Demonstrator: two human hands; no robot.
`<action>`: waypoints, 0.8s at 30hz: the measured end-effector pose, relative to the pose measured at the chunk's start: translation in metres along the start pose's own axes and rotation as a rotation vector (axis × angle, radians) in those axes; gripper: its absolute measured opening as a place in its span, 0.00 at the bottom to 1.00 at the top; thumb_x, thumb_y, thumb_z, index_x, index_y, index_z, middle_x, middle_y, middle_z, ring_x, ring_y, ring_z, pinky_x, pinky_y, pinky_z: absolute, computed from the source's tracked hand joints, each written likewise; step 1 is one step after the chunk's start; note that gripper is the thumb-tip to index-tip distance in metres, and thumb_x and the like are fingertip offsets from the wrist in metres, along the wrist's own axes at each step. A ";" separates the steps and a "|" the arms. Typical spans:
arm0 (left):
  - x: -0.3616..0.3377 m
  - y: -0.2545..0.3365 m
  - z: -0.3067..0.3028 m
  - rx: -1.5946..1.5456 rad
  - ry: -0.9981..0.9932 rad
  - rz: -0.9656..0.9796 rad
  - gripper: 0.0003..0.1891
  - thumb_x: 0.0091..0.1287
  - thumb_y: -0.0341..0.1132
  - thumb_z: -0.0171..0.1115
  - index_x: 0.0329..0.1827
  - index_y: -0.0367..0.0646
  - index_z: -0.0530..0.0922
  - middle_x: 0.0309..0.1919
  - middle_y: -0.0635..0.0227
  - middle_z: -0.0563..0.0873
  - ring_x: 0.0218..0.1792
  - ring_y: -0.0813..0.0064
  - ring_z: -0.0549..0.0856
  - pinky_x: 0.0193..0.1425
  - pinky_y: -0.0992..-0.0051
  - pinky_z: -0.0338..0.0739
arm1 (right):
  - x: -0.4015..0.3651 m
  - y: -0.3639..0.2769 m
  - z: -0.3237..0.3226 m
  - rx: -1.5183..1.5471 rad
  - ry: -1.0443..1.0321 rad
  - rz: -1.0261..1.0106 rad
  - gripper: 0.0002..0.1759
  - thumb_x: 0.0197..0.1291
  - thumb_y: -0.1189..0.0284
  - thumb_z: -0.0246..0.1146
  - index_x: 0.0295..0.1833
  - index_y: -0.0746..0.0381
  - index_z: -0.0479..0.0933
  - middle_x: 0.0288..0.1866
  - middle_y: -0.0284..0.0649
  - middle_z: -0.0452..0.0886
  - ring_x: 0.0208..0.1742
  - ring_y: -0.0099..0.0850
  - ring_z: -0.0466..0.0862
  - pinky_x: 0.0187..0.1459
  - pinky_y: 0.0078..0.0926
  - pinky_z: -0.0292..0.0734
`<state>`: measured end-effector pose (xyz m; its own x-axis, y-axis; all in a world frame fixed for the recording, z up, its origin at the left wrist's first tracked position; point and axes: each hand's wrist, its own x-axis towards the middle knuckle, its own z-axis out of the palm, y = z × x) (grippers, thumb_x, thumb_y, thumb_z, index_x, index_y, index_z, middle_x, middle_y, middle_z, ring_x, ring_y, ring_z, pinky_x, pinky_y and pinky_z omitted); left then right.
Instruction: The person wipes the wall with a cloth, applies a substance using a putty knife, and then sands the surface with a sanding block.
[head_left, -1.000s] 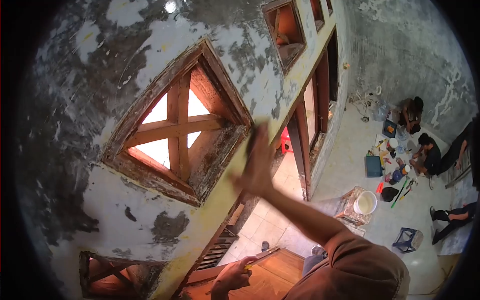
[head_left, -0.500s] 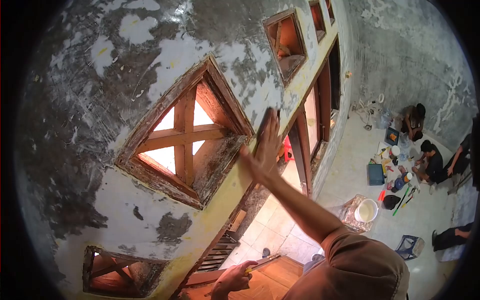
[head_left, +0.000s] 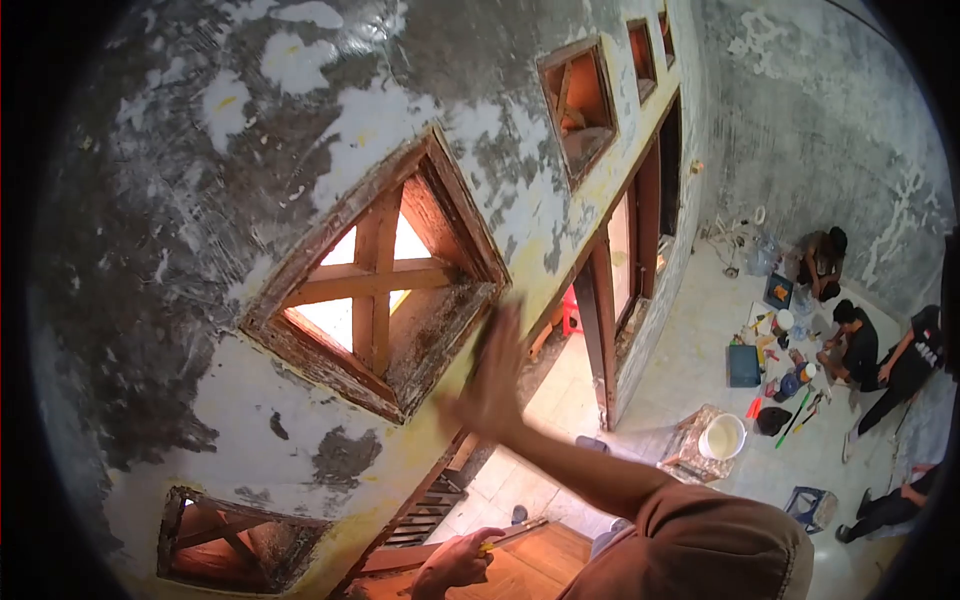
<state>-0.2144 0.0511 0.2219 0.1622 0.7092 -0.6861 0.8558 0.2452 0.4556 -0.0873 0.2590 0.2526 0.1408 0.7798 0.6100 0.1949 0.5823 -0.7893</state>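
Note:
My right hand (head_left: 488, 385), smeared by motion, lies with fingers stretched against the yellow-edged wall, just below the right corner of a diamond-shaped wooden window frame (head_left: 465, 225). Under its fingers shows a dark flat piece (head_left: 487, 345), perhaps sandpaper; the blur hides its detail. Low in the view, my left hand (head_left: 457, 562) is closed around a yellow-handled tool (head_left: 488, 546). A thin part of that tool seems to reach toward the upper right. The wall (head_left: 265, 390) is patchy, with grey and white areas.
Below is a doorway with a dark wooden post (head_left: 598, 325). On the floor stand a white bucket (head_left: 721, 437) on a stained stool and a blue box (head_left: 743, 366) among scattered tools. Several people sit or stand at the right, one in black (head_left: 855, 340). A wooden surface (head_left: 545, 560) lies beneath my left hand.
My right hand has slid down and left along the wall, with the dark piece under it. My left hand keeps hold of the yellow-handled tool. The view has shifted slightly.

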 end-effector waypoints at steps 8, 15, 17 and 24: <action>0.003 -0.015 0.011 -0.023 0.119 0.130 0.20 0.62 0.33 0.60 0.59 0.49 0.76 0.25 0.55 0.82 0.29 0.58 0.83 0.37 0.64 0.77 | 0.034 0.065 -0.019 -0.228 -0.031 -0.127 0.59 0.55 0.46 0.61 0.77 0.71 0.37 0.79 0.62 0.39 0.80 0.56 0.39 0.75 0.55 0.35; 0.001 -0.010 0.004 -0.078 0.082 0.121 0.23 0.61 0.32 0.59 0.62 0.48 0.73 0.33 0.50 0.86 0.38 0.53 0.85 0.44 0.59 0.78 | -0.092 0.015 0.031 -0.177 -0.283 -0.306 0.64 0.50 0.29 0.54 0.75 0.71 0.48 0.78 0.66 0.42 0.80 0.59 0.42 0.68 0.70 0.23; 0.001 -0.007 0.002 -0.099 0.059 0.090 0.23 0.60 0.30 0.60 0.61 0.47 0.74 0.37 0.51 0.85 0.38 0.54 0.85 0.45 0.61 0.78 | -0.073 0.048 0.022 -0.377 -0.348 -0.461 0.63 0.51 0.27 0.51 0.72 0.74 0.54 0.76 0.66 0.49 0.80 0.55 0.47 0.68 0.72 0.23; -0.002 -0.001 -0.001 -0.078 0.045 0.022 0.23 0.62 0.32 0.57 0.62 0.46 0.72 0.28 0.52 0.85 0.31 0.52 0.85 0.39 0.59 0.77 | -0.012 0.034 0.033 -0.042 0.189 0.123 0.53 0.60 0.56 0.58 0.78 0.70 0.35 0.80 0.60 0.37 0.81 0.54 0.38 0.75 0.56 0.27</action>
<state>-0.2161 0.0500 0.2230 0.1569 0.7432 -0.6505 0.8109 0.2790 0.5143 -0.1145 0.2769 0.2157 0.3448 0.7847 0.5151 0.2048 0.4727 -0.8571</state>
